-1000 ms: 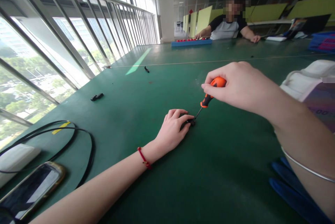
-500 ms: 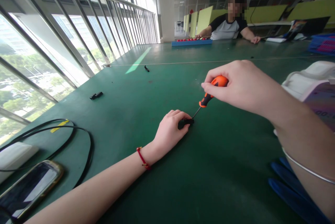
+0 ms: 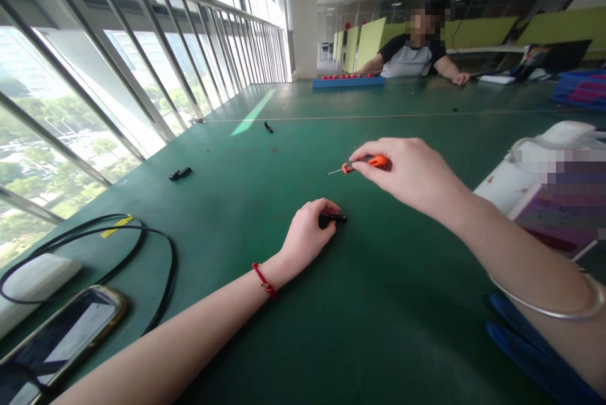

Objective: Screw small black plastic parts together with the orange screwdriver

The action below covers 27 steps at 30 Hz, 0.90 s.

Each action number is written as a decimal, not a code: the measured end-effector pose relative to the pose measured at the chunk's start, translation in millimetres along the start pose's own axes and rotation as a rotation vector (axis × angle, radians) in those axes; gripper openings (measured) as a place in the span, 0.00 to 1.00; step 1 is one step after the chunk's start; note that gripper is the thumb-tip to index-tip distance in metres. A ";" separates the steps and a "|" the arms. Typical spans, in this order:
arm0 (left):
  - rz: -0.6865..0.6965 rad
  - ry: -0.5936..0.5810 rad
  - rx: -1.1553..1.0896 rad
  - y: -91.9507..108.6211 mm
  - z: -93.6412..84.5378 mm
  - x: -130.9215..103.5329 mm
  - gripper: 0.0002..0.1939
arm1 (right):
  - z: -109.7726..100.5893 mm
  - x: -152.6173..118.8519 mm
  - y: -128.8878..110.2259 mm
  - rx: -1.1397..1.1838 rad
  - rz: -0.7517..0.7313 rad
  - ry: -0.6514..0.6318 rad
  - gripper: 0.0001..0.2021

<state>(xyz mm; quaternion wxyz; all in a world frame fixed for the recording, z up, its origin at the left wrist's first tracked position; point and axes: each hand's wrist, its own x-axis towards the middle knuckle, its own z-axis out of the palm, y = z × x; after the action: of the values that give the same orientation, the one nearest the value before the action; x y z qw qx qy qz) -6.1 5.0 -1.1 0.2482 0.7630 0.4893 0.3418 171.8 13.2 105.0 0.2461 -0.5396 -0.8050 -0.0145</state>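
Observation:
My left hand (image 3: 307,229) rests on the green table, its thumb and fingers closed round a small black part (image 3: 337,218) whose right end sticks out. What kind of part it is I cannot make out. My right hand (image 3: 402,166) is up and to the right of it, shut on an orange and black screwdriver (image 3: 377,161). The screwdriver lies nearly level, its thin shaft pointing left. Its tip is apart from the black part, above and slightly left of it in the picture.
Left on the green table (image 3: 246,197) lie two small black pieces, a looped black cable (image 3: 175,260), a phone (image 3: 71,342) and a white block (image 3: 42,272). Rightward are a white container (image 3: 506,171) and blue cloth-like item (image 3: 530,342). A person (image 3: 411,55) sits across, behind a blue tray (image 3: 348,82).
The screwdriver tip has come away from the black part. My right hand has moved left and tipped the screwdriver from steep to nearly level. My left hand has barely moved.

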 end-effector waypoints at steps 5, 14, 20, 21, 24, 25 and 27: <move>0.052 -0.015 0.091 0.1 -4.4 -0.7 0.10 | 39.7 -26.3 13.2 0.035 -0.033 -0.124 0.12; 0.038 -0.046 0.113 -2.9 -11.1 4.6 0.07 | 34.6 -62.2 1.8 0.457 0.066 0.214 0.06; 0.094 -0.103 0.205 -2.6 -14.1 8.9 0.07 | 43.7 -89.2 3.9 0.433 0.004 0.408 0.10; 0.111 -0.114 0.219 -3.4 -14.3 9.3 0.06 | 46.4 -92.4 5.8 0.421 -0.038 0.411 0.12; 0.142 -0.123 0.235 -5.1 -14.3 9.5 0.05 | 48.6 -97.6 11.1 0.383 -0.184 0.385 0.18; 0.146 -0.113 0.235 -5.4 -14.1 9.3 0.05 | 47.6 -98.2 12.5 0.367 -0.222 0.380 0.20; 0.144 -0.079 0.229 -5.3 -13.7 8.7 0.05 | 44.8 -98.7 14.9 0.327 -0.280 0.362 0.19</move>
<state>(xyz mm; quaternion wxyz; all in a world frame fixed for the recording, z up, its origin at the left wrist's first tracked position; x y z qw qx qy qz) -17.2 15.7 6.3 0.1535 0.8323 0.4590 0.2704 197.0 -52.7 21.4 0.4653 -0.3649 -0.8063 -0.0145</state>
